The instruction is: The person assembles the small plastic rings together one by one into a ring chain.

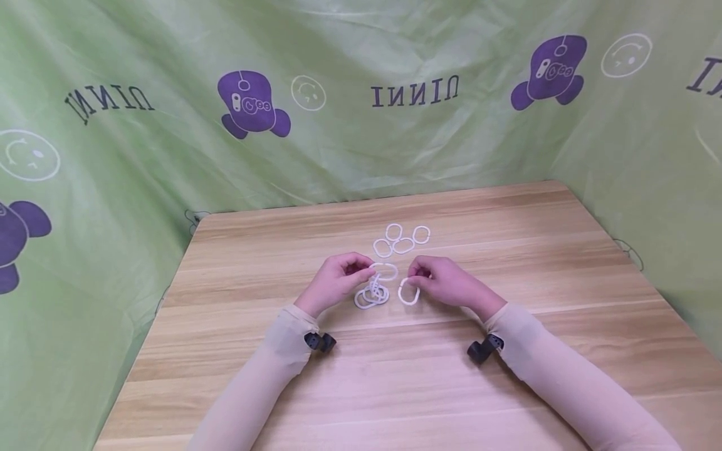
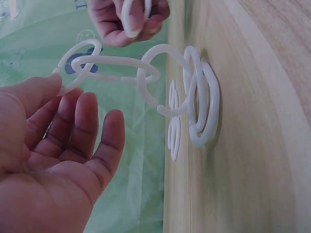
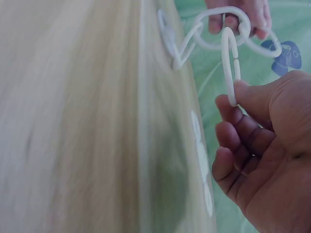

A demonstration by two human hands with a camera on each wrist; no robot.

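Observation:
My left hand (image 1: 340, 280) pinches the top link of a chain of white plastic rings (image 2: 114, 63) between thumb and forefinger. The chain hangs down, and its lower rings (image 1: 369, 295) lie piled on the table. Each ring is oval with a small gap in its side. To the right, my right hand (image 1: 445, 280) pinches a single loose white ring (image 1: 408, 292) by its edge, held upright just above the table. In the right wrist view this ring (image 3: 229, 68) shows its narrow gap. The two hands are a short way apart.
Several loose white rings (image 1: 403, 245) lie flat on the wooden table (image 1: 389, 382), beyond the hands. A green printed curtain (image 1: 350, 156) hangs behind the table and along its sides. Each wrist carries a small black camera (image 1: 319, 342).

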